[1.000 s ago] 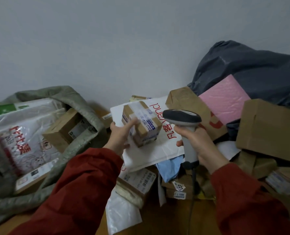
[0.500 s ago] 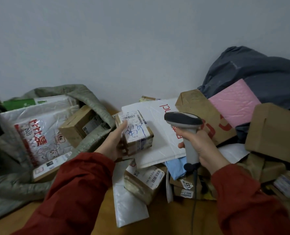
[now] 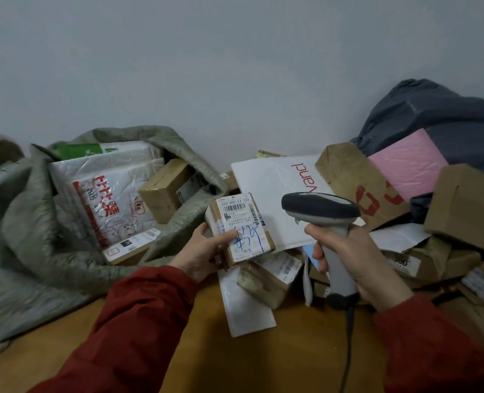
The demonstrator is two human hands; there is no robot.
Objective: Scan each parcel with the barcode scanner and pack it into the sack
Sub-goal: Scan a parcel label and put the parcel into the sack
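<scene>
The left hand [image 3: 201,253] gripped a small box [image 3: 243,222], thumb curled over its upturned label. The right hand [image 3: 354,259] was wrapped round the scanner [image 3: 318,207] handle, its head just beside the box at 3 o'clock. The open sack [image 3: 31,236] lay at the box's 9 o'clock, parcels [image 3: 161,191] inside.
</scene>
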